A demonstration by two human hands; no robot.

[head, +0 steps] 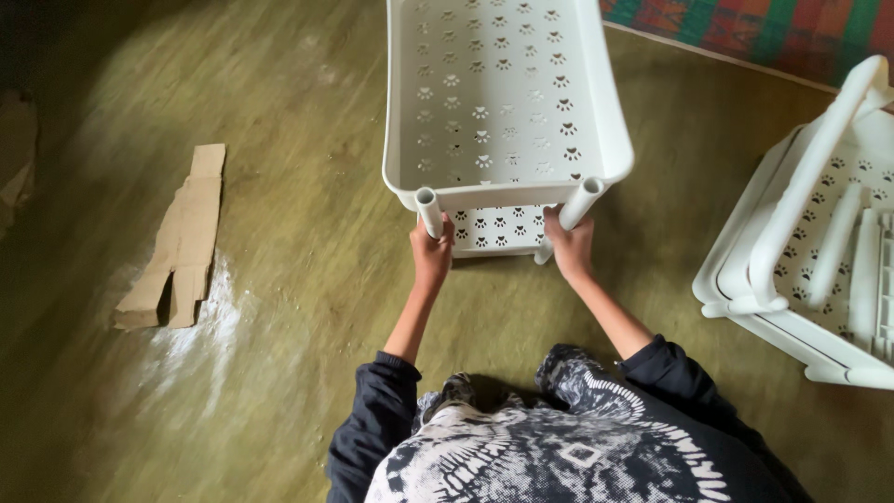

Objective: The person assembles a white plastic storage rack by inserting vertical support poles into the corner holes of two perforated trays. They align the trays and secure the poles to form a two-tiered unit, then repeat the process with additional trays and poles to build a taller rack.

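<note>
Both hands gripped upright white posts beneath the rack's top shelf (503,93): left hand (431,253) closed on the left post (428,212), right hand (570,247) on the right post (582,203), directly ahead.

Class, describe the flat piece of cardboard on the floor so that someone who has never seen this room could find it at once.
Start from the white plastic rack that both hands grip by its posts at the top middle. Look left across the greenish floor to the strip of brown cardboard, lying flat beside a pale powdery smear. It is the only brown, flat thing there; the pieces near the rack are white and perforated.
</note>
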